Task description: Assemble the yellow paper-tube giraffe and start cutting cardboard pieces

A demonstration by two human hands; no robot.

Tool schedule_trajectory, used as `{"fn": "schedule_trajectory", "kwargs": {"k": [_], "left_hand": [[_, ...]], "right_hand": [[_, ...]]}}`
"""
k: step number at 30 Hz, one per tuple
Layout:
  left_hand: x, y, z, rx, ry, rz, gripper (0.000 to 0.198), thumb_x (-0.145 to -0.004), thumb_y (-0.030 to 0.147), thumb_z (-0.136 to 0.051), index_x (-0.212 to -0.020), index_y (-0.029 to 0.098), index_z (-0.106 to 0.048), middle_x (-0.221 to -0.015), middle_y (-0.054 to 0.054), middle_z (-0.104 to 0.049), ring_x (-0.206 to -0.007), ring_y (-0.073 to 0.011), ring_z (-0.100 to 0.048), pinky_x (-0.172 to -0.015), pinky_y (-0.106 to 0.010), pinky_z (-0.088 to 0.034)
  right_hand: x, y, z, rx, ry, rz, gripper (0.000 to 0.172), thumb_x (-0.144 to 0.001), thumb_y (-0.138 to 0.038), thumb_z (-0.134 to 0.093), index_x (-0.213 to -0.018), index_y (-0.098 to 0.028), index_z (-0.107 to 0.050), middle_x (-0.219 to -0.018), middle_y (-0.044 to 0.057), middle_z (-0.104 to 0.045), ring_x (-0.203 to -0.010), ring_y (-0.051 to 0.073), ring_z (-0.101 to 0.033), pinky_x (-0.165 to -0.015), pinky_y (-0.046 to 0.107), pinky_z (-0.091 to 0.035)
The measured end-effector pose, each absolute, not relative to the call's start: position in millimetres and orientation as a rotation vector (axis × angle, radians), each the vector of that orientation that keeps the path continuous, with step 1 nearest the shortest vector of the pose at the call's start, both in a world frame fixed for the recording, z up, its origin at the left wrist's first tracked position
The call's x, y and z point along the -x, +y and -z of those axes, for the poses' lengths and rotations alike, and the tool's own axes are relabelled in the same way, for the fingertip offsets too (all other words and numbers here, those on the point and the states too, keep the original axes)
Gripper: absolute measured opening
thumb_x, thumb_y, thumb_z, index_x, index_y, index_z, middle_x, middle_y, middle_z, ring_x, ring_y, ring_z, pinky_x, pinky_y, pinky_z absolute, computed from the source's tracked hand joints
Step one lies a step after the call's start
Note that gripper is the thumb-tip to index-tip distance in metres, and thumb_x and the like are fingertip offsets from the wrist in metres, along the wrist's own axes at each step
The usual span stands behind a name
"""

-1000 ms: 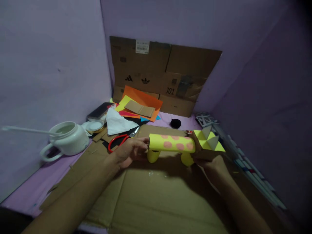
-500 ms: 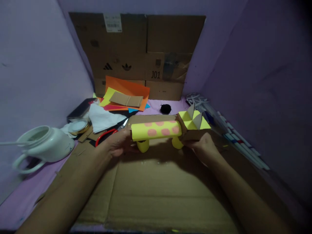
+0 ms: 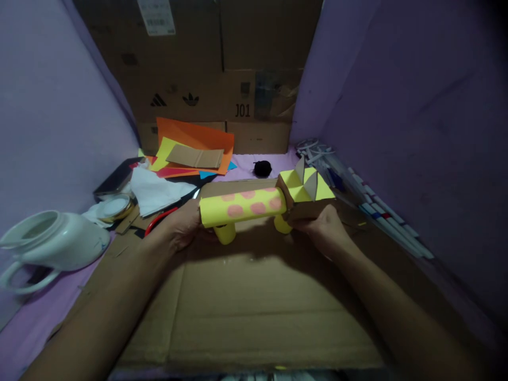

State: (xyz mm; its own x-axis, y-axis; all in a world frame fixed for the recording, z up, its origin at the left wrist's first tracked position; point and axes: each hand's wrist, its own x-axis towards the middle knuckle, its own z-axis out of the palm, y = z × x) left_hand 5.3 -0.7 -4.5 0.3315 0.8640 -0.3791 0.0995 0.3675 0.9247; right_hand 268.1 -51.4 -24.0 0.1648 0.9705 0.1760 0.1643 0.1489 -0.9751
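Observation:
A yellow paper animal figure (image 3: 248,206) with pink spots on its tube body is held above a cardboard sheet (image 3: 238,317). Its short yellow tube legs point down. At the right end sits the box-shaped head (image 3: 307,185), yellow on top, brown on the side, with two pointed ears. My left hand (image 3: 186,225) is closed on the tail end of the body, its fingertips partly hidden. My right hand (image 3: 327,233) grips the head from below, thumb against its brown side.
Red-handled scissors (image 3: 159,219), white cloth (image 3: 156,190) and coloured paper (image 3: 194,135) lie behind my left hand. At far left rests a white pitcher (image 3: 75,241). A black ball (image 3: 262,169) is at the back; rolled paper sticks (image 3: 389,222) line the right.
The view has shifted, so the surroundings appear further left. Both hands still hold the animal figure, and its head end now sits slightly higher than the tail end.

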Motion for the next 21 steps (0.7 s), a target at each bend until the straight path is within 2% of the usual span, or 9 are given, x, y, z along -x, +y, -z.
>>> {"fn": "schedule_trajectory", "kwargs": {"k": [2, 7, 10, 16, 21], "left_hand": [[-5.1, -0.7, 4.4, -1.088, 1.131, -0.634, 0.052, -0.056, 0.034, -0.070, -0.104, 0.018, -0.062, -0.090, -0.008, -0.069, -0.077, -0.0270, -0.064, -0.058, -0.036, -0.054], [-8.0, -3.4, 2.5, -1.073, 1.120, -0.670, 0.053, -0.056, 0.037, -0.069, -0.104, 0.019, -0.061, -0.090, -0.008, -0.068, -0.079, -0.0276, -0.063, -0.059, -0.038, -0.053], [-10.9, -5.7, -0.6, -1.084, 1.153, -0.681, 0.052, -0.054, 0.034, -0.070, -0.102, 0.016, -0.062, -0.085, -0.007, -0.068, -0.079, -0.0286, -0.063, -0.060, -0.041, -0.053], [-10.3, -6.1, -1.1, -1.108, 1.170, -0.647, 0.048, -0.057, 0.035, -0.067, -0.101, 0.019, -0.061, -0.076, -0.003, -0.067, -0.068, -0.0227, -0.062, -0.060, -0.040, -0.053], [-8.7, -5.0, 1.6, -1.102, 1.138, -0.647, 0.046, -0.056, 0.033, -0.066, -0.100, 0.018, -0.062, -0.081, -0.004, -0.068, -0.073, -0.0246, -0.063, -0.063, -0.043, -0.053]], "right_hand": [[-268.4, -51.3, 24.0, 1.277, -1.259, -0.897, 0.036, -0.052, -0.023, -0.075, -0.086, -0.017, -0.063, -0.081, 0.005, -0.067, -0.080, 0.024, -0.063, -0.071, 0.034, -0.051], [-270.3, -50.3, 27.0, 1.301, -1.299, -0.852, 0.046, -0.052, -0.023, -0.075, -0.096, -0.015, -0.062, -0.096, 0.009, -0.067, -0.083, 0.025, -0.062, -0.072, 0.035, -0.050], [-271.0, -50.0, 27.9, 1.314, -1.306, -0.838, 0.050, -0.052, -0.022, -0.074, -0.100, -0.014, -0.060, -0.097, 0.010, -0.067, -0.085, 0.026, -0.062, -0.073, 0.036, -0.050], [-269.4, -51.1, 25.4, 1.321, -1.297, -0.847, 0.043, -0.052, -0.019, -0.072, -0.093, -0.017, -0.061, -0.096, 0.007, -0.067, -0.088, 0.027, -0.062, -0.077, 0.038, -0.049], [-268.4, -51.7, 22.9, 1.319, -1.295, -0.832, 0.037, -0.050, -0.017, -0.072, -0.085, -0.018, -0.061, -0.094, 0.007, -0.067, -0.087, 0.027, -0.062, -0.076, 0.039, -0.050]]}}
